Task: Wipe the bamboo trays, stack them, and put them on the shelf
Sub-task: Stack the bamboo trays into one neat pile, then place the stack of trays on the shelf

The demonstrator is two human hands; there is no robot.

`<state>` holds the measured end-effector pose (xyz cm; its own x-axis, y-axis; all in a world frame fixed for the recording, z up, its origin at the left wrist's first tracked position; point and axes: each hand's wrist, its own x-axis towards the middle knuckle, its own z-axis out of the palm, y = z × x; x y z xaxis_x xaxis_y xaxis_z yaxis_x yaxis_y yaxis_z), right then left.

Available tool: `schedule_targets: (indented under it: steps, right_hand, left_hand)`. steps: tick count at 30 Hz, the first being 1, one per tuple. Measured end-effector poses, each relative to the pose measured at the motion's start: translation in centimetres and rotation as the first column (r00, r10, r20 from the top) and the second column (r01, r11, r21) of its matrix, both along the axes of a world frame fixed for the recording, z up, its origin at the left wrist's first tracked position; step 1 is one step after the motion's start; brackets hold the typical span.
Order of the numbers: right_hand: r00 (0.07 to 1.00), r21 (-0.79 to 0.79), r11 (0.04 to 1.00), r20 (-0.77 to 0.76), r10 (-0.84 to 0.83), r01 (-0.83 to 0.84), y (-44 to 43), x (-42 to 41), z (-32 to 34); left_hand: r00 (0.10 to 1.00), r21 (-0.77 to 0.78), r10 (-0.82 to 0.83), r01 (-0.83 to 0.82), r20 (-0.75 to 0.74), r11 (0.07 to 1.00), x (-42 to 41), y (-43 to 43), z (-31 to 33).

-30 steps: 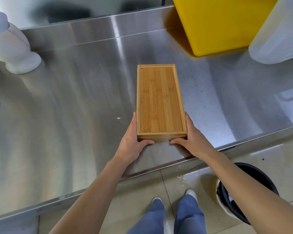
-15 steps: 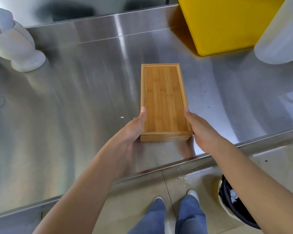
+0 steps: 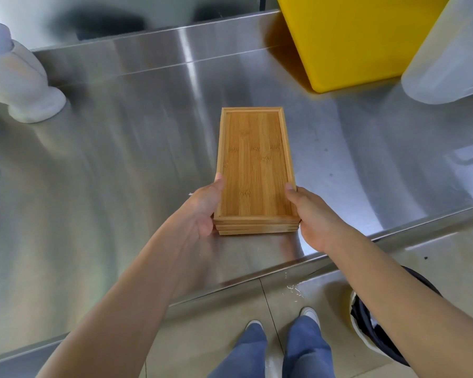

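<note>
The trays (image 3: 254, 170) lie stacked on the surface (image 3: 120, 173), a neat pile with several rims showing as layers at the near end. The pile's long axis runs straight away from the person, near end close to the surface's front edge, far end pointing toward the back. It sits dead ahead, square to the body.

Both hands are clamped on the pile at its near corners, one to each long side. The left hand (image 3: 202, 211) presses the left edge with its thumb lying along the top rim and its fingers curled under or around the near corner. The right hand (image 3: 311, 216) mirrors it on the right edge, thumb up on the rim. Neither is nearer than the other; the grip is even. Whether the pile is resting on the surface or just raised off it cannot be told.

Stacking looks done, so the carry to the shelf is likely next. No shelf is in view. With the hold at the near end only, the far end will want to droop, and the layers could slide if tipped.

Further out stand a yellow bin (image 3: 352, 42) at the back right, a clear jug (image 3: 448, 55) beside it, and a white object (image 3: 19, 80) at the far left.
</note>
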<state>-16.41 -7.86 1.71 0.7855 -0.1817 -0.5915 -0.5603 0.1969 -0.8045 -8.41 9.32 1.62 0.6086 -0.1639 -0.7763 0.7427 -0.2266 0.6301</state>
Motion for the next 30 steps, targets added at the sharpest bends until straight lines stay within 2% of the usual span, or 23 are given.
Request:
schedule_targets:
  steps: [3, 7, 13, 19, 30]
  right_hand:
    - [1.000, -0.002, 1.000, 0.021, 0.023, -0.023, -0.3, -0.2, 0.3]
    - [0.996, -0.109, 0.994, 0.080, 0.032, -0.023, -0.6, -0.6, 0.6]
    - [0.991, 0.000, 1.000, 0.136, 0.010, -0.010, -0.1, -0.5, 0.3]
    - [0.981, -0.090, 0.995, 0.190, -0.021, 0.039, 0.8, 0.1, 0.7]
    - [0.930, -0.143, 0.987, 0.368, -0.014, 0.072, 1.5, 7.4, 7.4]
  left_hand:
    - [1.000, -0.037, 0.001, -0.002, -0.024, 0.999, -0.3, 0.1, 0.0]
    - [0.998, -0.025, -0.045, 0.046, 0.041, 0.999, -0.5, 0.0, -0.3]
    - [0.998, -0.049, 0.019, -0.016, 0.054, 0.999, -1.1, -0.3, -0.8]
    - [0.965, -0.032, 0.049, -0.042, 0.256, 0.999, -1.8, -0.3, 0.4]
    - [0.889, -0.077, 0.111, -0.086, 0.444, 0.993, 4.6, 0.6, 8.5]
